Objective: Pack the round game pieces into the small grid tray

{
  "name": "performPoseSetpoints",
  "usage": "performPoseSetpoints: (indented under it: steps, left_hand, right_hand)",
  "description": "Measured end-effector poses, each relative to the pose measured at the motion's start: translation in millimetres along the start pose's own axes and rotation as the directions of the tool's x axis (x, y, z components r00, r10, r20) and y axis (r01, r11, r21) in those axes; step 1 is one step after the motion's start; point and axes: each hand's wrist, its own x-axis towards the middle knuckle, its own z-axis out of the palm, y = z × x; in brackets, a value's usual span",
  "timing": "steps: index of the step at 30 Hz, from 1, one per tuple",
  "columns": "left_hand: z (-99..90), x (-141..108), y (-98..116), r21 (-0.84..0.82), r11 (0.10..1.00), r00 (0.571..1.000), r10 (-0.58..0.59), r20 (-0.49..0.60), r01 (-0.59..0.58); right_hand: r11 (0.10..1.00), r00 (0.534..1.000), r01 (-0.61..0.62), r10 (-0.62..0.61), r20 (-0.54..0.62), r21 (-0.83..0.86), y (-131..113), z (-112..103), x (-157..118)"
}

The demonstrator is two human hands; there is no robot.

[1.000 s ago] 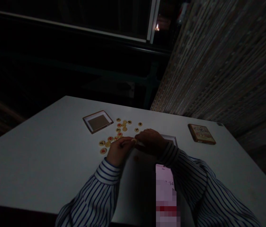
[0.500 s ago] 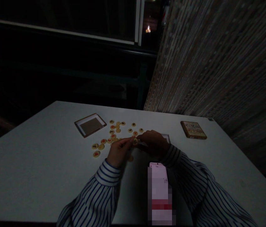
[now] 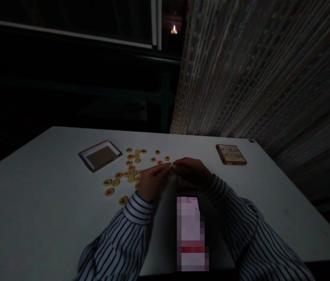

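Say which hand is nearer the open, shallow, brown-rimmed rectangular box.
Left. The left hand is right of the box, beyond scattered pale round pieces; the right hand is farther right.

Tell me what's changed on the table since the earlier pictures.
Your left hand and right hand have moved rightward, uncovering a black-marked piece near the left sleeve. The tray edge beside the right hand is now hidden. Your fingertips still hold a round piece; whether it's the same one, I can't tell. The open tray, closed box and phone stayed put.
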Motion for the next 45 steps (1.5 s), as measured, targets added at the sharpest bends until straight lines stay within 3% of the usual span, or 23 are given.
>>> performPoseSetpoints:
  steps: [3, 8, 18, 23, 28, 38, 45]
  left_hand:
    - [6.5, 2, -2, -0.072, 0.997, 0.999, -0.016, 0.034, 0.018]
    - [14.0, 6, -6, -0.144, 0.986, 0.996, -0.071, 0.055, 0.078]
    - [19.8, 6, -14, -0.146, 0.976, 0.985, -0.154, 0.080, 0.164]
    - [22.8, 8, -16, -0.105, 0.984, 0.988, -0.140, 0.068, 0.146]
    - [22.5, 9, -19, -0.090, 0.989, 0.991, -0.115, 0.062, 0.121]
    - [20.9, 5, -20, 0.187, 0.982, 0.993, -0.026, 0.112, 0.004]
    - [25.0, -1, -28, 0.426, 0.901, 0.982, 0.004, 0.187, -0.085]
  right_hand:
    - [0.991, 0.995, -0.072, 0.079, -0.053, 0.114, 0, -2, -4]
    - [0.976, 0.990, -0.079, 0.100, -0.097, 0.203, 5, -4, -10]
    - [0.982, 0.999, 0.041, -0.034, -0.039, 0.184, 18, -3, -13]
    - [0.981, 0.989, 0.141, -0.134, -0.055, 0.132, 24, -3, -8]
    - [0.986, 0.990, 0.142, -0.142, 0.003, 0.092, 31, -3, -5]
    - [0.979, 0.993, 0.083, -0.097, 0.069, 0.184, 47, -6, -6]
    - [0.998, 0.960, -0.034, 0.016, 0.278, 0.060, 62, -12, -7]
